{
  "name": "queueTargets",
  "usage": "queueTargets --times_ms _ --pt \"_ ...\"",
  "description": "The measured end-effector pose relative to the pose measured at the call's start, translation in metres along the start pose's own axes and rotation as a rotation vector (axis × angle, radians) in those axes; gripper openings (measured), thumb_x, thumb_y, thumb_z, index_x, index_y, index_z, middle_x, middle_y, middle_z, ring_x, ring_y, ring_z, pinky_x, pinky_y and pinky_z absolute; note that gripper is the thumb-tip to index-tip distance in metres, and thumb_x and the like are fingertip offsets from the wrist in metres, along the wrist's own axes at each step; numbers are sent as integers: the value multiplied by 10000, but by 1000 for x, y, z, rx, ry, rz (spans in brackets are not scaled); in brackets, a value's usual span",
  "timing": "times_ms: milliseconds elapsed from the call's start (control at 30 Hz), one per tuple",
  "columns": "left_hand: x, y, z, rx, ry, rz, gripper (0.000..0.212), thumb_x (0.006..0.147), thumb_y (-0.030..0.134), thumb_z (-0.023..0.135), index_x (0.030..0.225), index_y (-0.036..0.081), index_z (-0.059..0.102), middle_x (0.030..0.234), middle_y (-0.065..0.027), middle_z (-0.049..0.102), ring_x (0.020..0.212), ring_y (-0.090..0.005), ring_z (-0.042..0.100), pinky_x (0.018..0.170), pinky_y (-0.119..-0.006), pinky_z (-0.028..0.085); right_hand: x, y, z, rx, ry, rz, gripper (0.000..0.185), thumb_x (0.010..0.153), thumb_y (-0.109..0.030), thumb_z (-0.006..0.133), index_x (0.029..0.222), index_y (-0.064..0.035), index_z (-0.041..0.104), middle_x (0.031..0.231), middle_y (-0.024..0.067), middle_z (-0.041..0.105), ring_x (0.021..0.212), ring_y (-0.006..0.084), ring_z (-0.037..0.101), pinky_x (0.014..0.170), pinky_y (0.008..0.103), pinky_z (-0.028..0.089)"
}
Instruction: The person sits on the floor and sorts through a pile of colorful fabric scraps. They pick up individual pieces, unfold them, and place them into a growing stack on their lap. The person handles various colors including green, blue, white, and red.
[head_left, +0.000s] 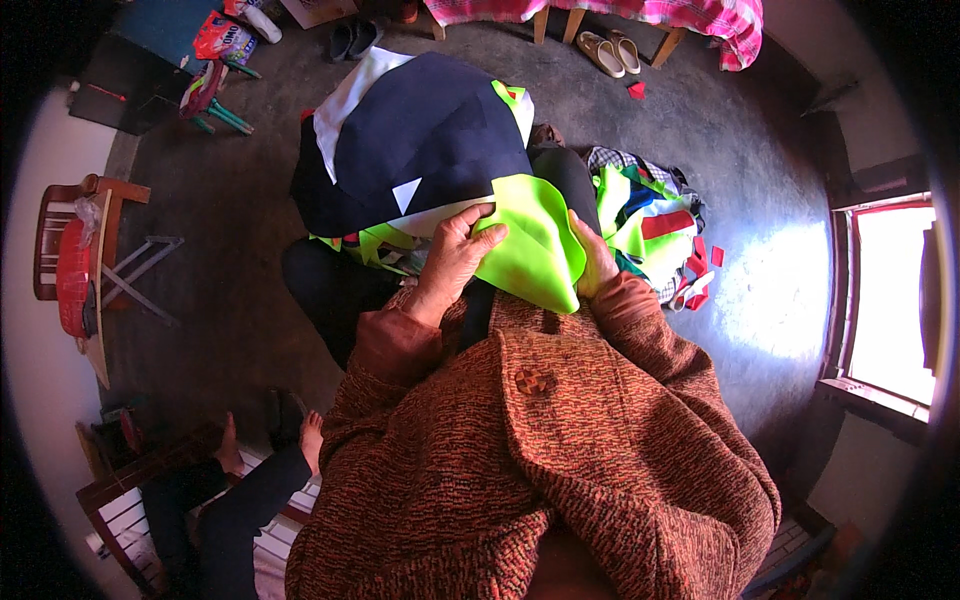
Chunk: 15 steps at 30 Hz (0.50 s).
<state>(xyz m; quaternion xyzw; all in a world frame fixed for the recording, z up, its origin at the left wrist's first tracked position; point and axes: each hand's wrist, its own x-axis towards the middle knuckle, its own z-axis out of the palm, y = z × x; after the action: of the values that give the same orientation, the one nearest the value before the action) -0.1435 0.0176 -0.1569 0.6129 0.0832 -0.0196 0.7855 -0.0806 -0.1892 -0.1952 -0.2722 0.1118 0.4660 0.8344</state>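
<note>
My left hand (459, 259) pinches the left edge of a neon yellow-green fabric piece (525, 240) between thumb and fingers. On the other side, my right hand (595, 255) holds the right edge of the same piece, which sags and folds between the hands. Just beyond lies a large heap of dark navy fabric (427, 142), with a small white triangular scrap (406, 196) on it and white cloth (358, 97) at its left side. More yellow-green scraps (382, 244) show below the dark fabric.
Mixed fabric scraps (652, 217) are heaped at the right, with white-handled scissors (694, 291) beside them. Beige shoes (609, 52) stand near a covered table (600, 6). A green-legged stool (214, 97) and a wooden chair (75, 247) stand left. Another person's legs (247, 510) are lower left.
</note>
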Motion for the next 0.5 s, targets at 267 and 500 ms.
queueTargets --times_ms 267,500 --pt "4 -9 -3 256 160 164 299 847 119 645 1110 -17 601 896 -62 661 775 -91 584 707 -238 486 4 3 0 -34 5 -84 503 929 -406 475 1238 -9 478 1163 144 587 1010 240 594 884 362 468" --pt "2 -1 -2 376 188 263 232 848 108 642 1056 6 627 850 -64 666 739 -88 584 670 -240 479 5 6 1 -55 -16 -81 465 926 -363 490 1220 -3 488 1159 146 587 1011 244 595 890 366 468"
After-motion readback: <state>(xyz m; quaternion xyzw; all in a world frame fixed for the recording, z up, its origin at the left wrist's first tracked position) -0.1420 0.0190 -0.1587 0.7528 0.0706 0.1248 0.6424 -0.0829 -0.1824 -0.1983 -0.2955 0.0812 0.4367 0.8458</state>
